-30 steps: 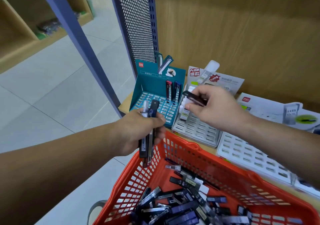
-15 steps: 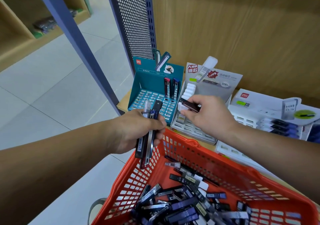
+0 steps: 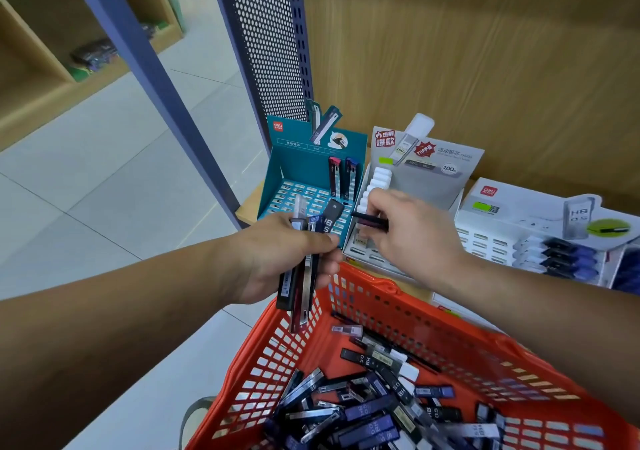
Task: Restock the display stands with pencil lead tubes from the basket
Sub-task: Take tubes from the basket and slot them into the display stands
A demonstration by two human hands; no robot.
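1. Left grip (image 3: 277, 259) is clamping slim dark plastic lead tubes (image 3: 303, 276) above the red lattice basket (image 3: 370, 277)'s rim.
2. Right grip (image 3: 415, 238) is pinching one maroon tube (image 3: 372, 223) over the white slotted stand (image 3: 372, 259)'s left edge.

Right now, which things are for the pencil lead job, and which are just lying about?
For the job: left hand gripping a bunch of tubes; right hand pinching one dark tube; red basket of loose tubes; teal stand, grey stand, white stand.
Just there: perforated panel, blue post, far wooden shelf.
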